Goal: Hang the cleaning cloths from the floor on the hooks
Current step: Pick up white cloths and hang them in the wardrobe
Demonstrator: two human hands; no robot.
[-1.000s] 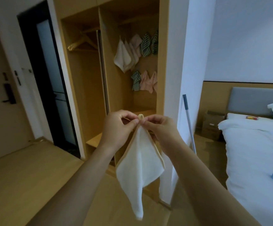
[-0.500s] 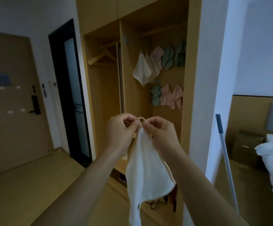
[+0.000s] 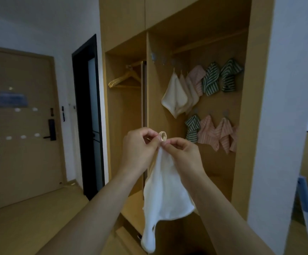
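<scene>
Both your hands pinch the white cloth (image 3: 165,196) at its loop (image 3: 162,136): left grip (image 3: 140,146), right grip (image 3: 183,153). Cloth hangs straight down. Free hooks (image 3: 154,57) sit up and ahead, nearer your left.

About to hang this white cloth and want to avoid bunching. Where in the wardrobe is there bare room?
Bare hooks sit left of the hanging white cloths. Right of those, striped cloths crowd both rows.
</scene>
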